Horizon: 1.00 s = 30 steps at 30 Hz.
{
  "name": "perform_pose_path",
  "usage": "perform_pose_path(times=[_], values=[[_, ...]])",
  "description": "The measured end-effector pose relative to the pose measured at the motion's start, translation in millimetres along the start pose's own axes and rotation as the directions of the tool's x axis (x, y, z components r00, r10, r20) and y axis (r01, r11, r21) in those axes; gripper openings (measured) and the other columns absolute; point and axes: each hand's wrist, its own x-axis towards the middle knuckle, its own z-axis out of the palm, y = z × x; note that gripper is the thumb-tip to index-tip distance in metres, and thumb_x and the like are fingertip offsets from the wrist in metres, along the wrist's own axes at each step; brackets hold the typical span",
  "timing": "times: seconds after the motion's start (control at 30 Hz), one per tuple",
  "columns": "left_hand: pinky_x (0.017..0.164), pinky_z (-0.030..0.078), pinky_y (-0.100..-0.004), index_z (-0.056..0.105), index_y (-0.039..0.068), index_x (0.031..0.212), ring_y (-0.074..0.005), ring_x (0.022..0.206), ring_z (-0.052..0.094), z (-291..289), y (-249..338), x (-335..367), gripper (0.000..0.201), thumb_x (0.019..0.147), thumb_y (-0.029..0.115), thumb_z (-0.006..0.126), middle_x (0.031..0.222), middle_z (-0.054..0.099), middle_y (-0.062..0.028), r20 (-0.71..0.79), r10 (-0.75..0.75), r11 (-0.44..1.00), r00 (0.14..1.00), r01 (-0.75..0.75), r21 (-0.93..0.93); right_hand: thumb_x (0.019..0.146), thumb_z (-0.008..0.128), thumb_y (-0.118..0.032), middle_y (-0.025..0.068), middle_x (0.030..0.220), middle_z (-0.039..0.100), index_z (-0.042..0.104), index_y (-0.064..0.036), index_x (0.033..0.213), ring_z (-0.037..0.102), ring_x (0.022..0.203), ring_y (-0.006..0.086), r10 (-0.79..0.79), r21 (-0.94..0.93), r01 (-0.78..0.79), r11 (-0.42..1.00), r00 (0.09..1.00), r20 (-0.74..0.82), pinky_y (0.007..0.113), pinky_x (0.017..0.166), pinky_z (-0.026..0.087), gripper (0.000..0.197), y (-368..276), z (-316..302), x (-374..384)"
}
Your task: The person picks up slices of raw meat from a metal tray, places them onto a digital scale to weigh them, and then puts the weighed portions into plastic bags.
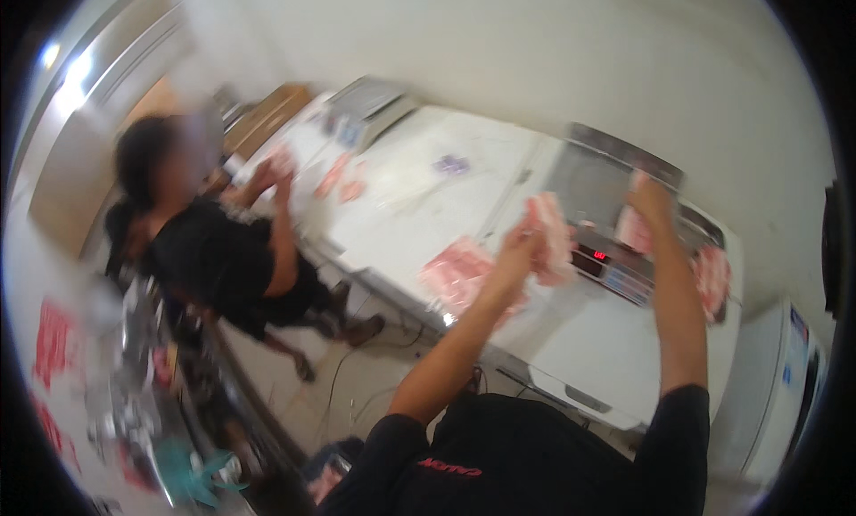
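Observation:
My left hand is closed on a bag of pink sliced meat, held up over the white worktop. My right hand grips another pack of meat at the metal plate of a digital scale; whether the pack rests on the plate I cannot tell. Beside my left forearm lies a flat clear bag of meat, partly hidden by the arm. A further pack of meat lies to the right of my right forearm.
A second scale and a cardboard box stand at the far left. Nearby are meat strips and a small purple item. A co-worker stands left, handling meat. Cables cross the floor. A white appliance stands right.

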Motion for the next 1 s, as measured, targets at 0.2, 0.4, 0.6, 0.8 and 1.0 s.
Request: perform_pose_path(times=[0.2, 0.4, 0.6, 0.8, 1.0], values=[[0.092, 0.062, -0.0381, 0.041, 0.002, 0.156, -0.0286, 0.114, 0.072, -38.7, -45.0, -34.7, 0.048, 0.111, 0.016, 0.047, 0.131, 0.069, -0.0186, -0.040, 0.055, 0.996, 0.998, -0.058, -0.073, 0.091, 0.070, -0.039, 0.0273, 0.118, 0.073, 0.062, -0.0044, 0.138, 0.072, 0.111, 0.0441, -0.137, -0.142, 0.128, 0.981, 0.989, -0.056, 0.053, 0.095, 0.057, 0.059, -12.6, 31.4, 23.8], [0.094, 0.060, -0.0351, 0.045, 0.002, 0.152, -0.0192, 0.106, 0.072, -42.8, -43.6, -64.5, 0.046, 0.111, 0.020, 0.056, 0.122, 0.070, -0.0101, -0.095, 0.172, 0.985, 0.980, -0.169, 0.038, 0.102, 0.062, -0.036, 0.0105, 0.107, 0.073, 0.064, -0.0049, 0.133, 0.073, 0.090, 0.0238, -0.116, 0.655, -0.085, 0.751, 0.959, 0.258, 0.040, 0.076, 0.061, 0.044, 12.9, -18.5, 21.2], [0.092, 0.060, -0.0345, 0.040, 0.007, 0.160, -0.0184, 0.112, 0.071, -14.1, -42.7, -40.5, 0.059, 0.110, 0.030, 0.060, 0.128, 0.071, -0.0109, -0.026, 0.259, 0.966, 0.966, -0.258, 0.035, 0.102, 0.063, -0.037, 0.0044, 0.117, 0.066, 0.054, -0.0033, 0.145, 0.065, 0.099, 0.0126, -0.208, 0.995, 0.064, 0.079, 0.977, -0.047, 0.034, 0.073, 0.059, 0.055, 10.1, -127.7, -81.1], [0.093, 0.057, -0.0307, 0.046, 0.007, 0.158, -0.0122, 0.107, 0.068, 24.3, -41.1, -19.7, 0.058, 0.108, 0.030, 0.065, 0.121, 0.071, -0.0051, -0.055, 0.293, 0.956, 0.955, -0.290, 0.052, 0.101, 0.071, -0.037, 0.0034, 0.116, 0.065, 0.053, -0.0028, 0.148, 0.062, 0.100, 0.0106, -0.291, 0.984, 0.141, 0.113, 0.951, -0.103, 0.029, 0.082, 0.055, 0.061, -65.2, -146.7, -210.9], [0.077, 0.052, -0.0231, 0.050, 0.003, 0.154, -0.0071, 0.093, 0.065, 48.0, -23.1, -45.3, 0.048, 0.105, 0.002, 0.055, 0.118, 0.071, -0.0045, -0.078, 0.244, 0.962, 0.967, -0.231, 0.145, 0.104, 0.071, -0.026, 0.0064, 0.117, 0.071, 0.058, -0.0019, 0.145, 0.065, 0.097, 0.0094, -0.322, 0.974, 0.225, 0.000, 0.922, -0.213, 0.027, 0.081, 0.055, 0.049, -112.9, -86.9, -260.8]])
